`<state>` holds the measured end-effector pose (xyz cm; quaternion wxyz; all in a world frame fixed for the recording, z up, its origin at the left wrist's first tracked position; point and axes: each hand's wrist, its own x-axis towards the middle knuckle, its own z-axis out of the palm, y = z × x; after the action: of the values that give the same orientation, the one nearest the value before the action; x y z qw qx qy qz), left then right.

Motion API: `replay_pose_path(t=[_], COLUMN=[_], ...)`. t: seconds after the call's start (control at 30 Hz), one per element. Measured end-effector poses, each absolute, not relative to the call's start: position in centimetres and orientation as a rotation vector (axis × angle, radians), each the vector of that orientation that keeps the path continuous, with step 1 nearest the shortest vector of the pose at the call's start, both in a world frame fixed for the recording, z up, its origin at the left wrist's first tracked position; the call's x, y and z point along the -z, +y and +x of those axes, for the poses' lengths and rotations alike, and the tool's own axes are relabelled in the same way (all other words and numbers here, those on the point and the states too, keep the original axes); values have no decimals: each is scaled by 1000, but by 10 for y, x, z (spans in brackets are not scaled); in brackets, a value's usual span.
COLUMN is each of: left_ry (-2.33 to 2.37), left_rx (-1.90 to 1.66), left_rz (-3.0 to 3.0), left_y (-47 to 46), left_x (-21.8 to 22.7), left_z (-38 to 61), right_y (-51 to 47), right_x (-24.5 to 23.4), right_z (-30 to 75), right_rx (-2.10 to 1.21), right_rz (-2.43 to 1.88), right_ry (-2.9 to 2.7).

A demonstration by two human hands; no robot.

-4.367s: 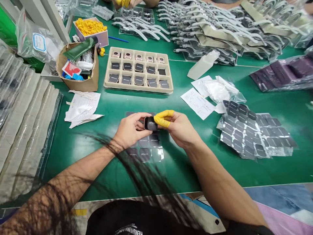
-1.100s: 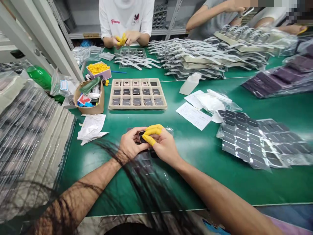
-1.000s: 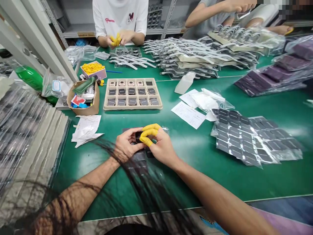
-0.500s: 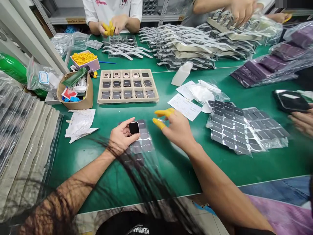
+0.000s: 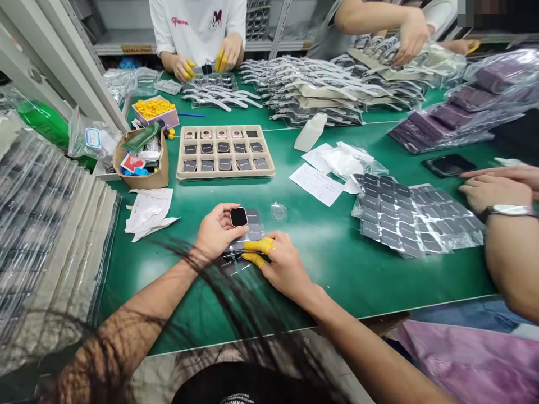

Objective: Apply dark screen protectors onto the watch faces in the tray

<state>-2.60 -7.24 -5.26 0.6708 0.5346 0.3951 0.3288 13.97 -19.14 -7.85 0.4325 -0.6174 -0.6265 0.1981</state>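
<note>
My left hand (image 5: 215, 231) holds a square smartwatch body (image 5: 238, 216) by its edges, its black screen facing up. Below it on the green table lies a clear sheet of dark square screen films (image 5: 251, 216). My right hand (image 5: 275, 261), with yellow finger cots on thumb and forefinger, pinches the sheet near its lower part, which looks lifted and bent. A small clear plastic film (image 5: 278, 211) rests on the table right of the watch. Beyond, a beige tray (image 5: 225, 175) carries several watch bodies, most with dark printed films over their screens.
More film sheets (image 5: 389, 216) lie to the right, beside papers (image 5: 316, 184) and a white bottle (image 5: 310, 132). A cardboard box (image 5: 162, 168) and stacked trays (image 5: 63, 252) stand left. Co-workers' hands (image 5: 497, 188) rest at the right; others work across the table near piled watch straps (image 5: 311, 84).
My right hand has come down and left onto the film sheet and closed on it. The clear film now lies on the table. At the right, a co-worker's dark device has been set down.
</note>
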Motion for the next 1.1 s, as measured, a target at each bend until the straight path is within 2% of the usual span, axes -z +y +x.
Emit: replay_pose_path(t=[0.23,0.37,0.57,0.73,0.97,1.1], left_ry=[853,850,870,940,959,995], left_rx=[-699,-722,-722,-736,-719,-727], left_rz=[1191,1187,1212,1352,1505,1552], left_y=[-67,-68,-74,-75,-77,-78], left_x=[53,53,55,55,56,59], left_z=[-28,-27,-26,-26,-25,-24], right_y=[-185,-198,-168,-112,-123,-123], right_x=[82,54,6,32,46,51], right_z=[138,136,164,171,151,144], right_rx=[-463,-420,-895,-1113,-1270,-1245], right_rz=[-1436,-1378,-1117,-1301,-1376,-1393], right_ry=[-1668,-1645,-1222,-852,-683,-667])
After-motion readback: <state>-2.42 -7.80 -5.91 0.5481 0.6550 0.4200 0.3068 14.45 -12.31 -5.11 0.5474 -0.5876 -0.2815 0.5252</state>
